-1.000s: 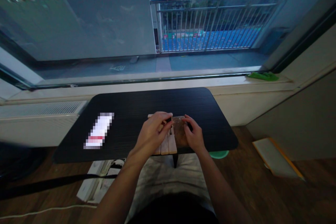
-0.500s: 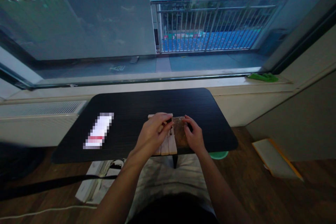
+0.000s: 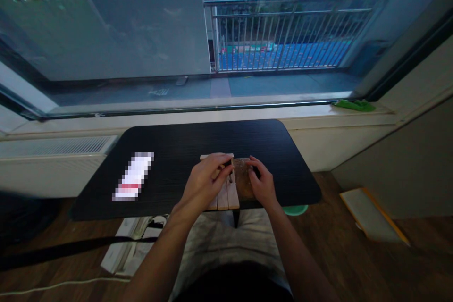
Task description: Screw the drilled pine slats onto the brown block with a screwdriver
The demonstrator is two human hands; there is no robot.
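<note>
Both my hands work at the near edge of a dark table. A small slatted wooden board lies under them. My left hand rests on the board with thumb and fingers pinched on a thin dark tool that stands against the wood. My right hand curls over a brownish, speckled piece lying beside the slats, fingertips pressing on its far end.
A pixelated white and red item lies on the table's left part. A window sill with a green cloth runs behind. Papers and a cable lie on the floor on the left; a flat envelope lies on the right.
</note>
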